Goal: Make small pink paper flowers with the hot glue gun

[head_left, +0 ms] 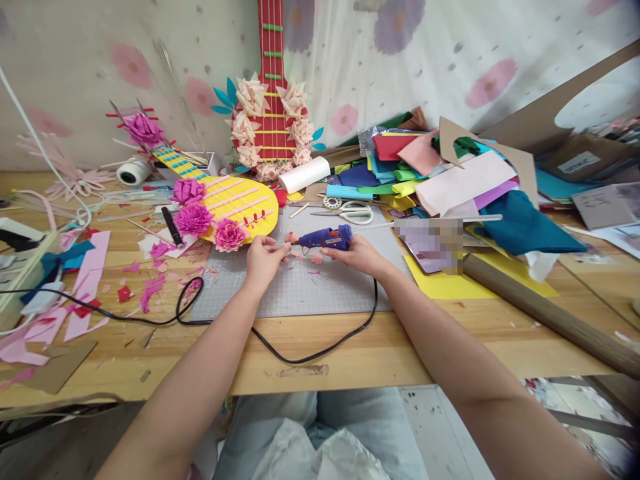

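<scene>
My right hand [359, 255] is wrapped round a blue glue gun [325, 237], its nozzle aimed left. A clear glue stick [381, 226] sticks out behind it. My left hand [266, 262] is closed in a pinch by the nozzle, on a small pink paper piece [291, 237] whose exact shape I cannot make out. Both hands are over a grey cutting mat [300, 293], with pink petal-like scraps [317, 257] under the gun. Left of them lies a yellow paper guitar [240, 200] with magenta paper flowers [194, 219].
A red paper guitar [271, 127] with pale flowers leans at the back. Scissors [357, 212] and a white roll [305, 175] lie beyond the mat. Coloured paper [390, 167] is heaped right, near a brown tube [540, 313]. The gun's black cord [300, 361] loops along the front.
</scene>
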Action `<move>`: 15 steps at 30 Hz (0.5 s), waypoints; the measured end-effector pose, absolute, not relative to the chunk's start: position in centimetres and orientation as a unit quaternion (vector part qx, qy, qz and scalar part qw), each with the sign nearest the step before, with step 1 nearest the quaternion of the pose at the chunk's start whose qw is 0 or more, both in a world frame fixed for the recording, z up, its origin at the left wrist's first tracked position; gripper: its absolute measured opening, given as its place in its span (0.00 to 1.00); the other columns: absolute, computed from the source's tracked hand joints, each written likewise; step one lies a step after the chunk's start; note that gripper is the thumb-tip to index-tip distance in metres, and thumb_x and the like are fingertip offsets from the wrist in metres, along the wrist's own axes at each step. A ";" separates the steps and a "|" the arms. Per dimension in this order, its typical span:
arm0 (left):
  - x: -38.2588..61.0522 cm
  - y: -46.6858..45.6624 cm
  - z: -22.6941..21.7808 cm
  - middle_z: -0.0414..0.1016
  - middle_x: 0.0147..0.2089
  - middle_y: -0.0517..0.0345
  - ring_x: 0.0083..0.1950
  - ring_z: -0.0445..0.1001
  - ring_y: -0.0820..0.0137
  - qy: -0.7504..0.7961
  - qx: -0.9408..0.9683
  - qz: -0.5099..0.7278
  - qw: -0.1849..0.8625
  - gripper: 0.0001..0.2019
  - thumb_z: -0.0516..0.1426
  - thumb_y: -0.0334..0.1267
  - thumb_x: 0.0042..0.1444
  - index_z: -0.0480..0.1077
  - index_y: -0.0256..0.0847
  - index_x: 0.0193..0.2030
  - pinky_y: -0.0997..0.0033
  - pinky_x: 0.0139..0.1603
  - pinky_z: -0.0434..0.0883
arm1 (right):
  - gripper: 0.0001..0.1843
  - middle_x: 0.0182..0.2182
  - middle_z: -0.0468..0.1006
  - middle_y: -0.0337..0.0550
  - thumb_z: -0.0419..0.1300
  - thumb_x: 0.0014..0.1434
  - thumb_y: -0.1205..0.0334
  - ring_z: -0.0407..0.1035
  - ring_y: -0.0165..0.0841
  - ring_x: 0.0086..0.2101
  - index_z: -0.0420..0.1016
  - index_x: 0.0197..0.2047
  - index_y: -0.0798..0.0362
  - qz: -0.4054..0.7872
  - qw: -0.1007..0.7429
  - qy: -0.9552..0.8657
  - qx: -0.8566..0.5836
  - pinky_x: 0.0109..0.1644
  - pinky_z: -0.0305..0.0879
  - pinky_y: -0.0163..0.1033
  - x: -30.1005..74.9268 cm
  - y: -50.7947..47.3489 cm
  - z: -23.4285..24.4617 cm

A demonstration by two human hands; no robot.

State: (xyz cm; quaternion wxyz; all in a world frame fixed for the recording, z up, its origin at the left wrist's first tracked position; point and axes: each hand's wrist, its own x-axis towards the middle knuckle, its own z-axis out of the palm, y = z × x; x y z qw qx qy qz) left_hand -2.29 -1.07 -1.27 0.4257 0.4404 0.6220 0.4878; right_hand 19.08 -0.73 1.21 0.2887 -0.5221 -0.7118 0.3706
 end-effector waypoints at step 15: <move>-2.1 -1.2 -0.9 0.75 0.27 0.61 0.22 0.74 0.73 0.628 0.432 0.484 0.430 0.19 0.64 0.38 0.42 0.57 0.42 0.34 0.81 0.16 0.59 | 0.21 0.23 0.72 0.37 0.62 0.49 0.45 0.63 0.29 0.26 0.77 0.36 0.54 0.373 0.280 -0.705 -0.534 0.33 0.60 0.36 19.1 -0.6 1.2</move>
